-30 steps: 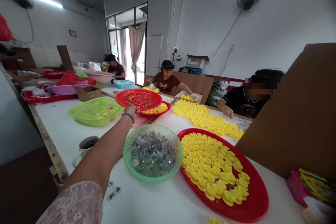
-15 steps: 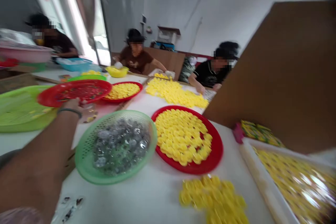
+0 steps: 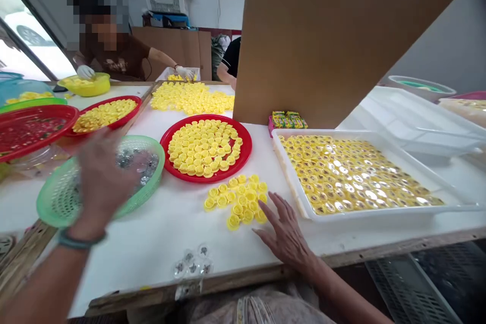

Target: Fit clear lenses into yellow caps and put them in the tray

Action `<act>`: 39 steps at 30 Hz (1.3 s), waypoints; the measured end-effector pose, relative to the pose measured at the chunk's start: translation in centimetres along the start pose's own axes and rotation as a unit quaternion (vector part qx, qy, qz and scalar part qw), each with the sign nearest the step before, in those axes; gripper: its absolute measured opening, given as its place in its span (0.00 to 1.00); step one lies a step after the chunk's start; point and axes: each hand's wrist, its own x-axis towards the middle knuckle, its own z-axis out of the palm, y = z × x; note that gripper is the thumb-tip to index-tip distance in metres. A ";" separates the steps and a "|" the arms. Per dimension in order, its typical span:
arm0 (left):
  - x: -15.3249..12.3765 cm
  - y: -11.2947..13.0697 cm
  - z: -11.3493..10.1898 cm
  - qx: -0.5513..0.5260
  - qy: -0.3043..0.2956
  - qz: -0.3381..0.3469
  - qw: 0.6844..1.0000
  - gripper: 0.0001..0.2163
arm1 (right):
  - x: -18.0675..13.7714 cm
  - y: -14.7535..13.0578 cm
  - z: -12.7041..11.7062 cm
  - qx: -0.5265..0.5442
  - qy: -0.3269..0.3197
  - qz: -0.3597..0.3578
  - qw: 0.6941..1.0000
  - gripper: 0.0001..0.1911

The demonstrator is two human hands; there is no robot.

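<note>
My left hand (image 3: 104, 177) is smeared by motion above the pale green basket (image 3: 56, 202), and what its fingers do cannot be made out. Clear plastic domes (image 3: 144, 162) lie in that basket, partly hidden behind the hand. Low over the white table, my right hand (image 3: 284, 230) has its fingers spread and holds nothing. Its fingertips are at the edge of a loose group of small yellow cups (image 3: 243, 202). More yellow cups (image 3: 205, 147) fill a red tray (image 3: 245, 144) behind them. Several clear domes with dark bits inside (image 3: 193, 260) rest by the table's front edge.
To the right stands a white tray (image 3: 292, 182) of yellow cups with shiny covers. A tall cardboard sheet (image 3: 304, 40) rises behind it, small yellow-green packets (image 3: 288, 119) at its foot. Another red tray (image 3: 34, 126) is at left. Across the table a gloved co-worker (image 3: 117, 55) handles yellow pieces.
The view has swung right and down. My left hand has left the red tray at the left and is now over the green basket. My right hand has come into view.
</note>
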 end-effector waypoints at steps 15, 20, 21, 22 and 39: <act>-9.0 8.2 14.5 0.099 -0.247 0.116 0.957 0.43 | 6.9 1.3 3.7 -0.046 -0.109 -0.054 0.991 0.35; -8.1 6.3 14.4 0.081 -0.251 0.079 0.961 0.32 | 6.9 1.4 3.9 -0.047 -0.113 -0.048 0.991 0.36; -7.8 5.8 14.4 0.084 -0.247 0.068 0.963 0.31 | 6.9 1.4 3.8 -0.046 -0.116 -0.046 0.991 0.36; -7.5 5.2 14.6 0.088 -0.245 0.062 0.964 0.30 | 6.9 1.4 3.8 -0.045 -0.119 -0.046 0.991 0.36; -3.8 0.8 17.2 0.172 -0.180 -0.038 0.968 0.28 | 7.9 1.4 4.4 -0.038 -0.127 -0.051 0.990 0.37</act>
